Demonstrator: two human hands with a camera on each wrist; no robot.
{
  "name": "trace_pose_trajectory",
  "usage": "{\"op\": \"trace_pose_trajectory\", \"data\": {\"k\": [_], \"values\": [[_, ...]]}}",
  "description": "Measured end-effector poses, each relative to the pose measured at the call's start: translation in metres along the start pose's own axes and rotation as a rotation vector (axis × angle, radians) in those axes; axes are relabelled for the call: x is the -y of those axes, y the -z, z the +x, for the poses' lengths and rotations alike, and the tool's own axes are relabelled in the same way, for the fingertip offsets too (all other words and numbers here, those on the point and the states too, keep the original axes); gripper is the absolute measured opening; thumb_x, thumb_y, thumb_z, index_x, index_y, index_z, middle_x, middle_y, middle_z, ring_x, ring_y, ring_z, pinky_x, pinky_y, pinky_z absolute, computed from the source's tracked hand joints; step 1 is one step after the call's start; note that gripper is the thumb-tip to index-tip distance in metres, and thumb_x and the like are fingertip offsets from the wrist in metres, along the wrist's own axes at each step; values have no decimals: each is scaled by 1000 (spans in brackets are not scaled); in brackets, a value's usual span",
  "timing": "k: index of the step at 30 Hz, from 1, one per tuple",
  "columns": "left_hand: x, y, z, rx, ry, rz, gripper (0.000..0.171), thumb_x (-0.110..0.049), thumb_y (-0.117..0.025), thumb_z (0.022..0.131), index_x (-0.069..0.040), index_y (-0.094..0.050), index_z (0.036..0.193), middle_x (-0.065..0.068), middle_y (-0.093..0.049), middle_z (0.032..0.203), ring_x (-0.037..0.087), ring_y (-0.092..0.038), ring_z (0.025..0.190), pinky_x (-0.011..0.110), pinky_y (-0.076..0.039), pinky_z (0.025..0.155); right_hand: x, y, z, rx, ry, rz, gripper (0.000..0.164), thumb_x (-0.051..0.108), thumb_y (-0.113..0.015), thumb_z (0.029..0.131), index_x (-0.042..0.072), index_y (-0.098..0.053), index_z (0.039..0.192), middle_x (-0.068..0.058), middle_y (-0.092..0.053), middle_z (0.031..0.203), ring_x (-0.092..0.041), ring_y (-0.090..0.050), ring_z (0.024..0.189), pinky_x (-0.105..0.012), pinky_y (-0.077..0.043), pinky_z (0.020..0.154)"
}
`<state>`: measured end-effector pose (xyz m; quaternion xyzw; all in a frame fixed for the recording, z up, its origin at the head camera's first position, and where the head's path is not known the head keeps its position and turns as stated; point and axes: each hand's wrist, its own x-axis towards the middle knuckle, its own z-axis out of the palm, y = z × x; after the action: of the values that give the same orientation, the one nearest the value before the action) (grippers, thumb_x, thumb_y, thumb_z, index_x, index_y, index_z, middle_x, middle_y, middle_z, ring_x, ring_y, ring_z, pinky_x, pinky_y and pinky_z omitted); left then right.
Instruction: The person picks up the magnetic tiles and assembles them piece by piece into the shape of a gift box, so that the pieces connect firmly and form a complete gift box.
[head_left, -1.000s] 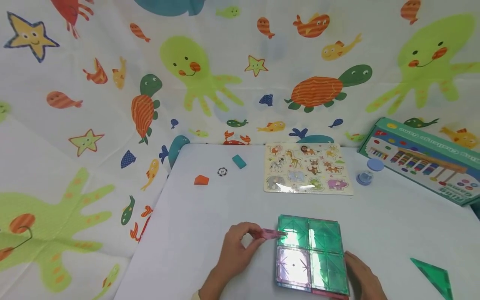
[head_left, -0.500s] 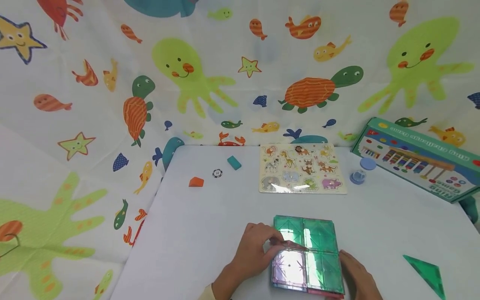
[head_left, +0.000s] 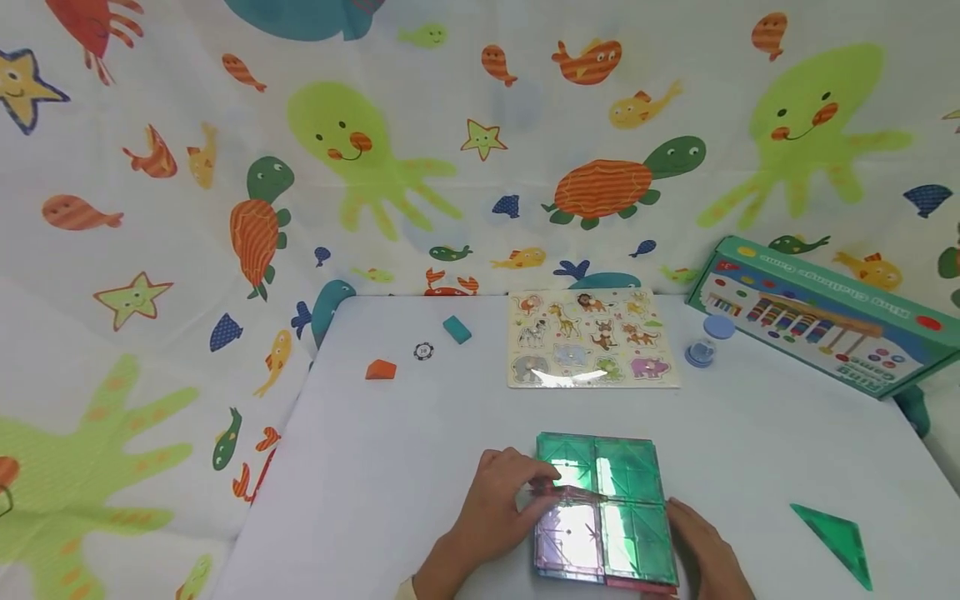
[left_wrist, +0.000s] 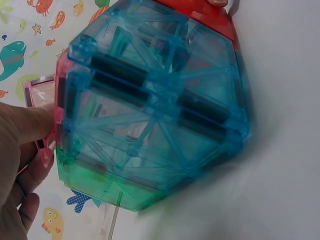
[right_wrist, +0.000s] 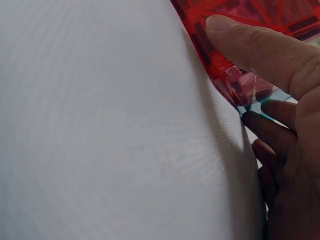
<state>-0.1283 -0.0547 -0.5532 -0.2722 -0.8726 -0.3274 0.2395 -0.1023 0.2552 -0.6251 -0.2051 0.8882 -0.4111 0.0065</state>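
A box-like block of translucent magnetic tiles (head_left: 637, 542) stands on the table, its top made of three green squares and one purple one. My left hand (head_left: 483, 512) pinches a pink magnetic tile (head_left: 576, 493) between thumb and fingers. That tile is seen nearly edge-on over the top's middle seam. On the block's right side, my right hand (head_left: 705, 546) grips a corner. Its thumb (right_wrist: 245, 42) lies on a red side tile (right_wrist: 220, 65), with the fingers bent round the other face. Blue tiles (left_wrist: 160, 100) form the side facing the left wrist camera.
A green triangle tile (head_left: 836, 542) lies right of the block. Behind are an animal peg puzzle (head_left: 592, 337), a small blue container (head_left: 701, 353), its lid (head_left: 719, 326) and a game box (head_left: 825, 317). An orange piece (head_left: 381, 369), a poker chip (head_left: 423, 351) and a teal block (head_left: 457, 329) lie left.
My left hand has carried the pink tile from the block's left edge to over the middle of its top. The right hand stays at the block's side. The head view has shifted slightly right.
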Motion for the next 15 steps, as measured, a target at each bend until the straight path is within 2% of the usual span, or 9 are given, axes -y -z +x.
{"op": "trace_pose_trajectory", "data": {"k": [4, 8, 10, 12, 15], "values": [[4, -1, 2, -6, -12, -29, 24, -25, -73, 82, -27, -65, 105, -22, -61, 87, -3, -49, 86, 24, -33, 79, 5, 4, 5, 20, -91, -17, 99, 45, -86, 59, 34, -34, 143, -2, -38, 143, -18, -26, 133, -71, -30, 88], [9, -2, 4, -20, -21, -42, 24, -26, -72, 83, -27, -65, 106, -22, -62, 88, -2, -49, 90, 24, -33, 78, 10, 8, 11, 31, -113, -32, 101, 51, -86, 57, 35, -35, 142, -1, -38, 144, -30, -30, 131, -68, -31, 92], [12, -2, 2, -28, -18, -36, 28, -28, -73, 82, -27, -64, 109, -21, -63, 96, 0, -50, 95, 26, -34, 80, 12, 10, 12, 55, -123, -65, 104, 56, -84, 55, 35, -33, 143, 0, -37, 145, -28, -31, 131, -65, -33, 94], [16, -3, -2, -31, 3, -56, 42, -33, -75, 79, -24, -61, 117, -15, -62, 109, 5, -49, 105, 29, -36, 85, 12, 15, 13, 110, -167, -90, 105, 62, -80, 56, 39, -28, 144, 5, -34, 147, -17, -27, 135, -57, -35, 98], [18, -6, -19, -9, 82, -139, 76, -45, -79, 71, -17, -49, 134, -2, -50, 134, 14, -42, 121, 35, -39, 92, 7, 33, 11, 164, -266, -65, 98, 61, -76, 63, 40, -26, 145, 13, -32, 147, -4, -24, 136, -33, -39, 102]]}}
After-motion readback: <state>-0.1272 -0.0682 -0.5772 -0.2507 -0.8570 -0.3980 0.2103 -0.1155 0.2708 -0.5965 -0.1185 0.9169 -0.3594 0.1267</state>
